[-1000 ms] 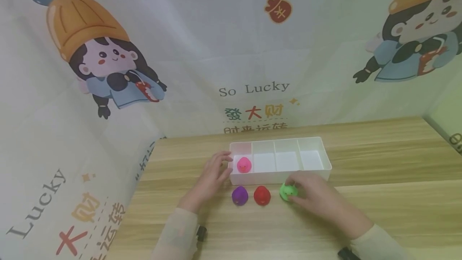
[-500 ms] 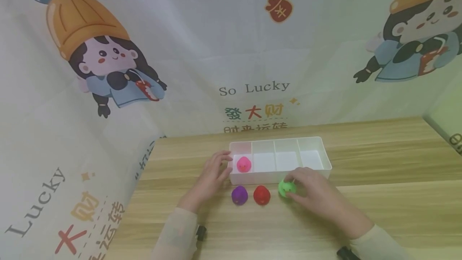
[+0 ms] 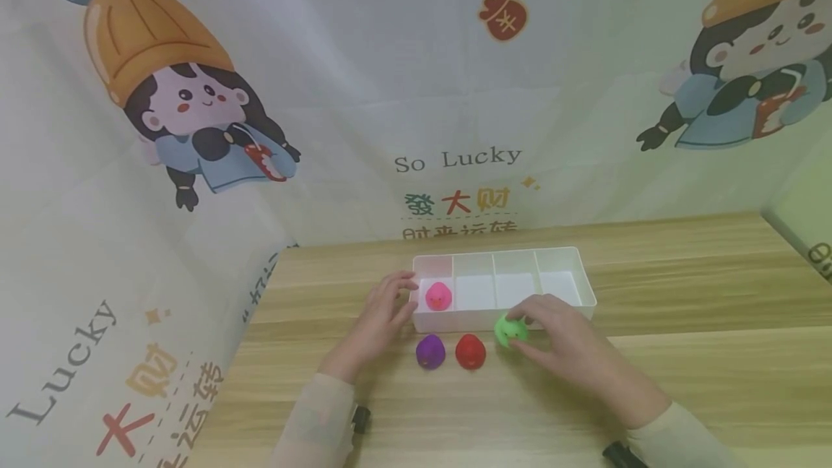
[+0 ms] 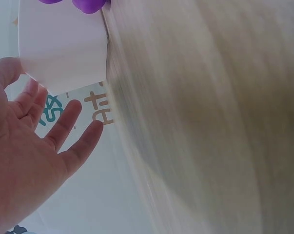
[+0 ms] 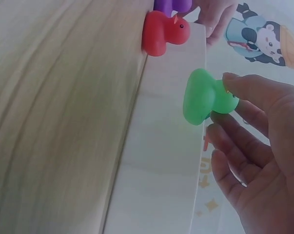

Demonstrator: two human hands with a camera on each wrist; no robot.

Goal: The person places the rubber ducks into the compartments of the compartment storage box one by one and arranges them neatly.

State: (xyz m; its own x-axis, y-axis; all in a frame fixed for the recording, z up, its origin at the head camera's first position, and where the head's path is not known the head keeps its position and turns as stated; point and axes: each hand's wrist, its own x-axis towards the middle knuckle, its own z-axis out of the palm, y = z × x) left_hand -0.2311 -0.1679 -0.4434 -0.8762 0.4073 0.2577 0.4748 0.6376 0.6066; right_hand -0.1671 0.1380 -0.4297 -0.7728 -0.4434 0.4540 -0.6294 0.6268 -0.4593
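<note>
My right hand (image 3: 559, 331) pinches a green rubber duck (image 5: 201, 100) by its head between thumb and fingers. The duck is off the table, in front of the white divided tray (image 3: 455, 321), near the rim by its third compartment. At the tray's left end, my left hand (image 3: 383, 313) rests its fingertips against the edge, fingers loosely spread, as the left wrist view also shows. A pink duck (image 3: 438, 297) sits in the leftmost compartment. On the table before the tray stand a purple duck (image 3: 430, 352) and a red duck (image 3: 471, 352), side by side.
The tray stands on a wooden table (image 3: 682, 295), towards its back edge. Behind and to the left hangs a printed cloth (image 3: 351, 92) with cartoon figures and lettering. Black straps (image 3: 362, 419) show at both wrists.
My right hand has raised the green duck from the table and carried it slightly left, towards the tray. The left hand and the other ducks have stayed in place.
</note>
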